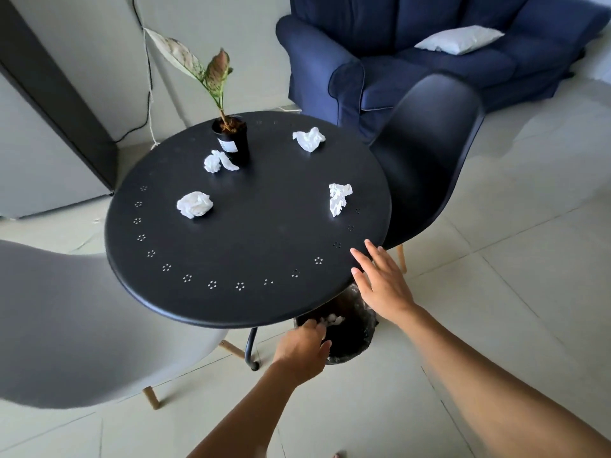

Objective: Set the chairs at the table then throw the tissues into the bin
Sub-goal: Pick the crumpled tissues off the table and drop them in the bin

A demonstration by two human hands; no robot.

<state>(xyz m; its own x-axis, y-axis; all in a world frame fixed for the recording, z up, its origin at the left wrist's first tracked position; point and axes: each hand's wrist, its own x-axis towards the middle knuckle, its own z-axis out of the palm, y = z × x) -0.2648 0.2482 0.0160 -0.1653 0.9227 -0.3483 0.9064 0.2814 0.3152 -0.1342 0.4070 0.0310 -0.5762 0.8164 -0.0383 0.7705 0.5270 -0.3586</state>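
Four crumpled tissues lie on the round black table point(251, 233), all beyond both hands: one point(194, 204) ahead and to the left of the left hand, one point(218, 161) farther off beside a potted plant point(230, 140), one point(308, 138) at the far side, and one point(339, 198) just ahead of the right hand. Two chairs stand at the table: a grey chair point(76, 325) left of the left hand and a black chair point(426, 160) beyond the right hand, its seat tucked partly under the table edge. One bin point(350, 338), lined with a black bag, sits on the floor under the near table edge, which hides part of it; some white tissue point(334, 319) shows inside, just past the left fingertips. The left hand point(302, 350) reaches down over the bin's rim with fingers loosely curled and spread; whether it holds anything I cannot tell. The right hand point(380, 282) is flat and open, fingers extended, empty, over the near right edge of the table. Beyond the black chair stands a blue armchair point(380, 71) with one white cushion point(459, 39).
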